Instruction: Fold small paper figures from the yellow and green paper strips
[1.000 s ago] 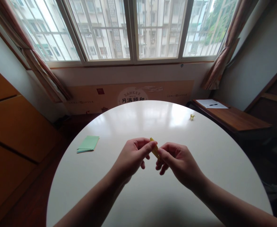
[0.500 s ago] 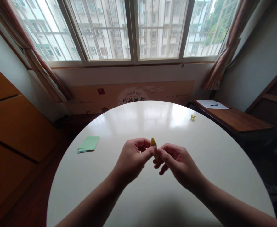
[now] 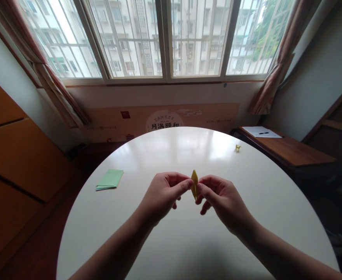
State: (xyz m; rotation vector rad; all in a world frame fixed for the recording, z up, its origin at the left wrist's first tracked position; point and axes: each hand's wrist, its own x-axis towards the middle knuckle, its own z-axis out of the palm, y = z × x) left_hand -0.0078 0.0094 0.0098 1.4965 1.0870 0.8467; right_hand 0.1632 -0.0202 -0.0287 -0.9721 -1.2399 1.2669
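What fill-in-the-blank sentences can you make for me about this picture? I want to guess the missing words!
1. The left hand and the right hand hold a folded paper whose colour is ____.
2. The green paper stack lies on the person's ____ side of the white table.
3. The dark pen lies on a sheet whose colour is ____.

Missing words: yellow; left; white.

The place looks like a room in a home, shown by the tied-back pinkish curtains (image 3: 53,91) framing a wide barred window (image 3: 164,42), apartment-style buildings (image 3: 124,23) close outside, a round white table (image 3: 156,249), orange-brown panelled furniture (image 3: 10,155) and a small wooden side table (image 3: 299,152).
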